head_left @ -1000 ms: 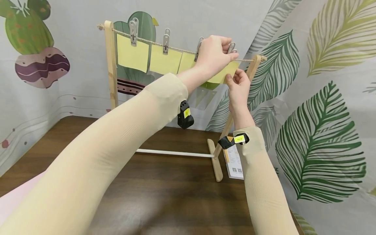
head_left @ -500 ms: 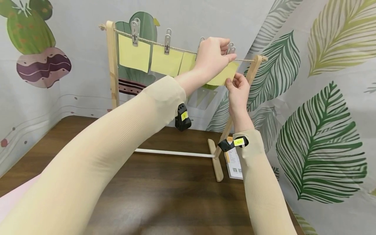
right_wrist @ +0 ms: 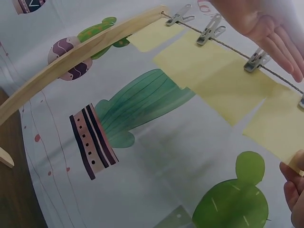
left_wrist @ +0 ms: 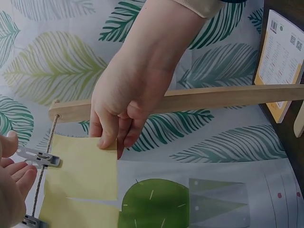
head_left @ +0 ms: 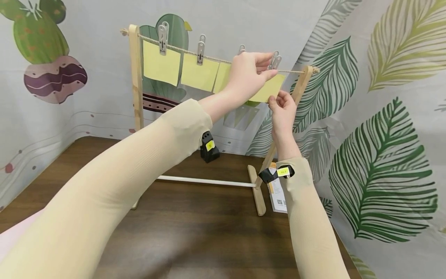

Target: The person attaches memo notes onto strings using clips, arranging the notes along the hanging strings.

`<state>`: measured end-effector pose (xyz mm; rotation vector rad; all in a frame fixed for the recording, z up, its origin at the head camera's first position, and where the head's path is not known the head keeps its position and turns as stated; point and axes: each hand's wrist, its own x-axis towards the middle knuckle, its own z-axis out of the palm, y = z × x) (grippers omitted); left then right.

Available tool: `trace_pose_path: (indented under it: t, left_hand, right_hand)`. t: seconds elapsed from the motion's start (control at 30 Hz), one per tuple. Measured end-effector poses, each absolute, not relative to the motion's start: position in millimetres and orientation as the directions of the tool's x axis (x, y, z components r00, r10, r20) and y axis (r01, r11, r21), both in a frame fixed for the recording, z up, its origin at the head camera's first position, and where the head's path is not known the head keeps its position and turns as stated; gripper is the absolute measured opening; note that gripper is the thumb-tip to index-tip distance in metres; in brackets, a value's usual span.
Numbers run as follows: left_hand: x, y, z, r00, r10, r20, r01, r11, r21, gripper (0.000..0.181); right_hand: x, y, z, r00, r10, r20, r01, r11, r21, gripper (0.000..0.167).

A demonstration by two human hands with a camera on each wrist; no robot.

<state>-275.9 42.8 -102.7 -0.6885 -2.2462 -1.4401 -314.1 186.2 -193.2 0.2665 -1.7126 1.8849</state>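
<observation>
A row of yellow paper notes hangs from a string, held by metal clothes pegs. My left hand (head_left: 245, 75) is beside the rightmost peg (head_left: 275, 60), its fingers extended and spread around the peg's handles. The left wrist view shows this peg (left_wrist: 40, 156) clamped over the string and the top of the last note (left_wrist: 83, 166). With thumb and fingertips, my right hand (head_left: 283, 112) pinches the free lower corner of that same note. From the right wrist, the left hand (right_wrist: 266, 31) appears with straight fingers above the string.
The string (head_left: 181, 49) runs between two wooden posts, the left post (head_left: 135, 77) and the right post (head_left: 301, 85). A white bar (head_left: 209, 181) joins the stand low down. Behind the right foot is a printed card (head_left: 277, 195) on the brown table (head_left: 195, 228).
My left hand has dropped slightly and drawn a little away from the rightmost peg, which shows more. My right hand has moved slightly down, still pinching the note's corner.
</observation>
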Motion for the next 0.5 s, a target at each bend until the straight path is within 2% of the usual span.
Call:
trace_pose_path:
  t: [0.37,0.5]
  left_hand:
    - [-273,23,-129,-0.756,0.218,0.618,0.655,0.280,0.702,0.039]
    - [-274,13,-144,-0.762,0.228,0.606,0.647,0.236,0.725,0.035]
  right_hand:
    - [-312,182,-208,-0.845,0.265,0.464,-0.496,-0.065,-0.866,0.014]
    - [-311,181,-216,-0.853,0.248,0.460,-0.492,-0.087,-0.866,0.007]
